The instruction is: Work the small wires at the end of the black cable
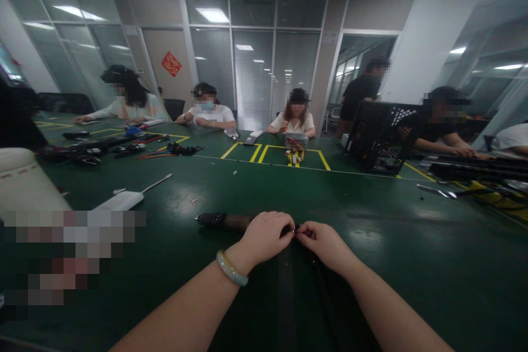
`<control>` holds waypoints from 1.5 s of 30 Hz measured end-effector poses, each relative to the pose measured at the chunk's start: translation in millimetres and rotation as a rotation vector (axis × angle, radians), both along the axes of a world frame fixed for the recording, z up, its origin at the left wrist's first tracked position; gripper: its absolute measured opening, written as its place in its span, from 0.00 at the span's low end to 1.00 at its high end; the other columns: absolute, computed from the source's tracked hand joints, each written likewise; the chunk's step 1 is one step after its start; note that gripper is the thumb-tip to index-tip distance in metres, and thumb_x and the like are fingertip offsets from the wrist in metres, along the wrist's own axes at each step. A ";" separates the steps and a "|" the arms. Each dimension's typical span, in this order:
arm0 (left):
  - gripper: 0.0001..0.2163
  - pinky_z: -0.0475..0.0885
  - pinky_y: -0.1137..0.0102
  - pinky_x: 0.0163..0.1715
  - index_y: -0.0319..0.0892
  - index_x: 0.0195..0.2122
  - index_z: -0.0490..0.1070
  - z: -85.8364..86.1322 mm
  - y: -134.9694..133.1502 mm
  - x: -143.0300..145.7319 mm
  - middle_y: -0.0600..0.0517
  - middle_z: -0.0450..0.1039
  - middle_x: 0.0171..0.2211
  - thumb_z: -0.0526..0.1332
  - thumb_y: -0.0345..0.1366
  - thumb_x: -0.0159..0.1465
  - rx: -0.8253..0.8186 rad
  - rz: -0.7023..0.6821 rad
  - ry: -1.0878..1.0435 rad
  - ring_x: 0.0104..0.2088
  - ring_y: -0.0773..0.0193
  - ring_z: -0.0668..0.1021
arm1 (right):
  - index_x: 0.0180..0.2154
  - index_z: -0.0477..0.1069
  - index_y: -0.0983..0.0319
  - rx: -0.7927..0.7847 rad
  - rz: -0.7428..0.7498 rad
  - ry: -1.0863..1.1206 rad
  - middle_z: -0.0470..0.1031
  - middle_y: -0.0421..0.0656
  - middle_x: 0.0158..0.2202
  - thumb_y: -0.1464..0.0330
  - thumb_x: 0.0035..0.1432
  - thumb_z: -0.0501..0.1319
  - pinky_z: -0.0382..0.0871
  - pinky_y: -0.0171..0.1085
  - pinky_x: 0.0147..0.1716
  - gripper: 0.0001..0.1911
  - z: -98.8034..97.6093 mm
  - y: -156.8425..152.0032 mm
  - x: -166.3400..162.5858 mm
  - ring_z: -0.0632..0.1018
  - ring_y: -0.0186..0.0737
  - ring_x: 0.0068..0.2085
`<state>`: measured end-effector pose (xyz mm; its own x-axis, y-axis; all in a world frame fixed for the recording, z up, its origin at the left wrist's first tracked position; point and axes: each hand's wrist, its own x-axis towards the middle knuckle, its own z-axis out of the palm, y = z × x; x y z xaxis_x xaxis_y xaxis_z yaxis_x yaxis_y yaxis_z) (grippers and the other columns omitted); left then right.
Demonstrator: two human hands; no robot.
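My left hand [267, 237], with a pale bangle [231, 268] at its wrist, is closed in a pinch, thumb and fingertips together. Its fingertips meet those of my right hand [324, 245], also pinched. Between them shows a tiny shiny bit, too small to name. Lying on the green table is a dark cylindrical object [225, 222] with a brownish middle and a narrow metallic tip pointing left. My left hand covers its right end, and I cannot tell whether it touches it. A dark strip-like thing [319, 286] runs from under my right hand toward me.
A white adapter with a short cable [124, 201] lies left, near a cream rounded object [28, 187]. Cables [94, 148] are heaped back left. A power supply with coloured wires [296, 143] and a black computer case [377, 137] stand across. Several people sit around the table.
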<state>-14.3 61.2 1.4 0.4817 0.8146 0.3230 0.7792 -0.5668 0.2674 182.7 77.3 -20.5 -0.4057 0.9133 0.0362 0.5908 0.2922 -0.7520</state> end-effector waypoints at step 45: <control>0.06 0.67 0.64 0.45 0.46 0.41 0.71 -5.2 2.2 -1.2 0.54 0.75 0.41 0.58 0.36 0.64 0.020 -0.022 -0.034 0.42 0.60 0.75 | 0.34 0.75 0.61 0.037 0.006 0.001 0.77 0.39 0.31 0.64 0.59 0.58 0.62 0.32 0.29 0.09 -4.4 3.5 1.7 0.75 0.37 0.31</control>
